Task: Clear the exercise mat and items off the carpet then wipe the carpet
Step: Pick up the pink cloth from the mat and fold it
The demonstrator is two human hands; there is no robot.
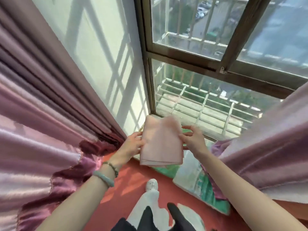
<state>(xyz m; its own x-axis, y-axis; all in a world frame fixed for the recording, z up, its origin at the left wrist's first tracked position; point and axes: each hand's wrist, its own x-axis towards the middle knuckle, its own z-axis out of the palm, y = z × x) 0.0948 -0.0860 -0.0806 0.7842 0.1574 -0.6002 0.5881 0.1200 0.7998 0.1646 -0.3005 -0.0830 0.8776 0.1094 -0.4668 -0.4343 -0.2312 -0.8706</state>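
A folded pale pink cloth [160, 142] is held up in front of me, above the window sill. My left hand [133, 144] grips its left edge, thumb on the front face. My right hand [191, 139] pinches its right edge, the other fingers spread. The cloth's upper corners are blurred. Below it lies the red carpet [133, 177], lit by patches of sun. My foot in a white slipper [152, 185] stands on the carpet.
Pink curtains hang at the left [41, 130] and at the right [266, 155]. A window with a dark frame [191, 60] and outer bars faces me. A sill cushion with a green and white cover [196, 180] runs under the window.
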